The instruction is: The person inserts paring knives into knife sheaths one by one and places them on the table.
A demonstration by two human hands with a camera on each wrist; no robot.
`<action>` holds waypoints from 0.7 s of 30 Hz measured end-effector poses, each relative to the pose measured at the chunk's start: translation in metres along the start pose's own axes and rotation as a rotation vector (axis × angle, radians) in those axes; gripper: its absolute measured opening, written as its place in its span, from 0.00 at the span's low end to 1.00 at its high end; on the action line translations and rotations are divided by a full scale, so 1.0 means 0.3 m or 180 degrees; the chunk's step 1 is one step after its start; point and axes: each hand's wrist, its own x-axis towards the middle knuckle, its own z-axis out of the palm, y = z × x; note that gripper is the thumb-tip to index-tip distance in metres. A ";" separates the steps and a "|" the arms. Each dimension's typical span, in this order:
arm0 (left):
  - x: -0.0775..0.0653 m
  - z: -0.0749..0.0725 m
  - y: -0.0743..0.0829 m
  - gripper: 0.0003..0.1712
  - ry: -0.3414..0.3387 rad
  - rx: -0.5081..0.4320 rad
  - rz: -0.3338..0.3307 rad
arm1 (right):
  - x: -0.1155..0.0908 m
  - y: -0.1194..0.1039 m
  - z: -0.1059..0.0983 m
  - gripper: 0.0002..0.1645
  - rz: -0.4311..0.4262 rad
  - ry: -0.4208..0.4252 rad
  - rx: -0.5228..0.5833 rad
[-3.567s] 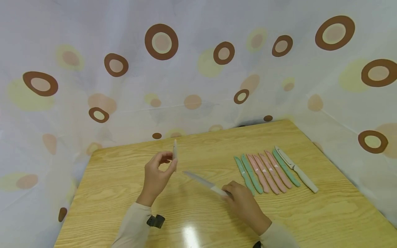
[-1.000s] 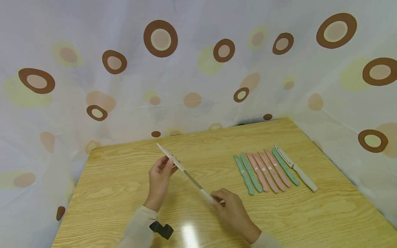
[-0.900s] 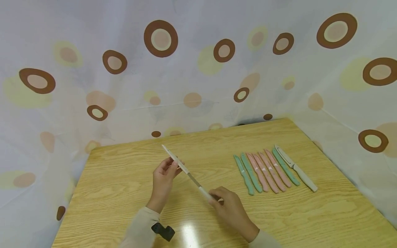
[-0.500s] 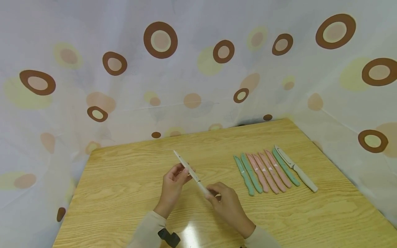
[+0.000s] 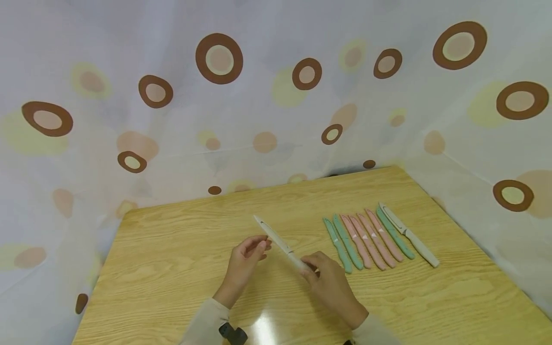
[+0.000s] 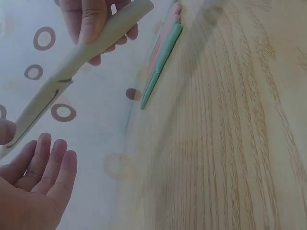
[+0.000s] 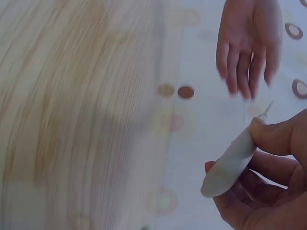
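Observation:
A white sheathed knife [image 5: 296,261] slants over the table, held by its handle in my right hand [image 5: 334,285]. The cream sheath [image 5: 276,238] covers the blade. In the right wrist view, thumb and fingers pinch the handle [image 7: 230,165] from both sides. My left hand [image 5: 243,268] is beside the sheath with fingers extended and apart from it; in the left wrist view that hand [image 6: 41,187] shows its palm and loosely spread fingers below the knife [image 6: 88,55]. To the right lies a row of sheathed knives, green [image 5: 338,244], pink [image 5: 366,242] and one white [image 5: 409,235].
The wooden table [image 5: 172,268] ends at a back edge against a white curtain [image 5: 258,96] with brown ringed spots. The knife row lies close to the right hand. Black wrist straps [image 5: 233,333] sit over the beige sleeves.
The bare blade slid into the sheath as both hands came together. My left hand has since let go of the sheath, and the right hand has moved slightly right with the knife.

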 end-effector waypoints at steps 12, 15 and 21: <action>-0.065 -0.139 -0.017 0.09 0.0001 0.0907 0.0098 | -0.019 0.343 -0.376 0.18 0.0440 0.0354 -0.1058; -0.079 -0.171 -0.026 0.09 0.0000 0.1048 0.0144 | -0.020 0.429 -0.486 0.21 0.0835 0.0274 -0.1141; -0.104 -0.194 -0.031 0.08 0.0041 0.1191 0.0187 | -0.033 0.578 -0.638 0.24 0.1398 0.0046 -0.1355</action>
